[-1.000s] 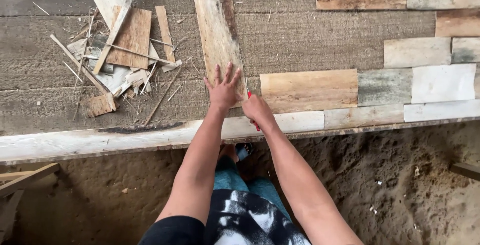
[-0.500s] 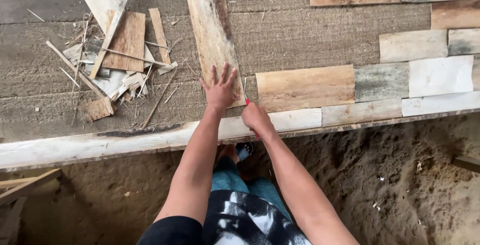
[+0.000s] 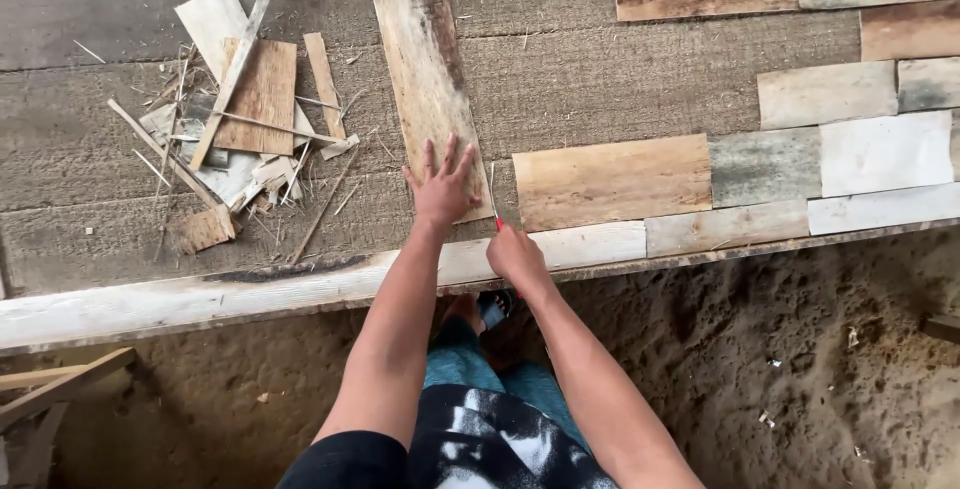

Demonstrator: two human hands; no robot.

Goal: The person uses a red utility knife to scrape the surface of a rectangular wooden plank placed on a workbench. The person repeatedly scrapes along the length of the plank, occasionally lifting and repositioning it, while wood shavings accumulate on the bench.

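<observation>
The plank [image 3: 428, 89] lay under the spread, flat-pressed fingers of the left hand [image 3: 441, 189], while the right hand [image 3: 516, 254] clenched a red knife [image 3: 498, 221] just beside its edge, scraps [image 3: 235, 119] well apart leftward.

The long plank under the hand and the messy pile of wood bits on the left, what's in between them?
In the head view, between the long plank and the scrap pile lies rough grey-brown matting, with only a few thin splinters scattered on it.
</observation>
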